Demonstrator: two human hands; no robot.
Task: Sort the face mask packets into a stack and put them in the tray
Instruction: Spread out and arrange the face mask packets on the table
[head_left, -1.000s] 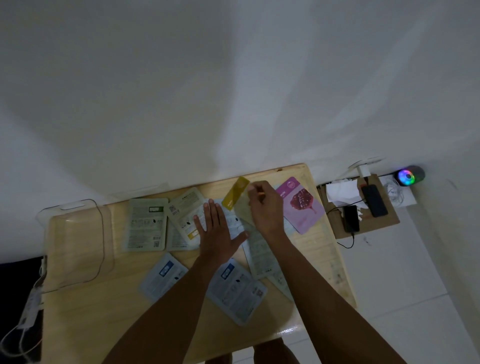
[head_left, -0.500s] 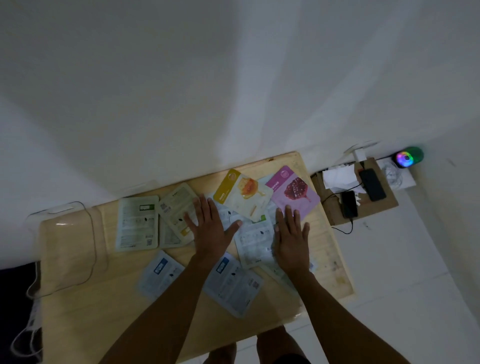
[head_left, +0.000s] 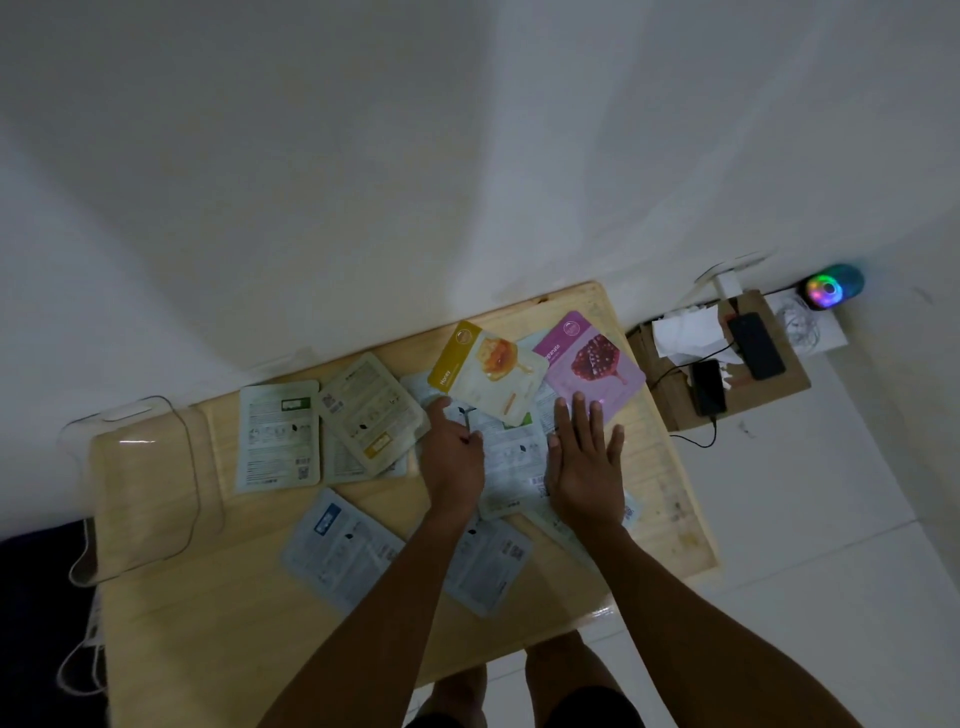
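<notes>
Sorting has barely begun: your packets lie scattered and overlapping across the table (head_left: 218, 634), none stacked, and the clear tray (head_left: 140, 499) at the left end holds nothing. Your left hand (head_left: 453, 457) curls its fingers at the edge of a white packet (head_left: 506, 452), though whether it grips is unclear. Your right hand (head_left: 587, 467) presses flat, fingers spread, beside the purple packet (head_left: 592, 364). The honey packet (head_left: 488, 371) lies face up. Everything remains to gather.

Left hand (head_left: 451, 460) now curled, fingers (head_left: 470, 439) pinching a white packet (head_left: 506, 452) edge, no longer flat.
</notes>
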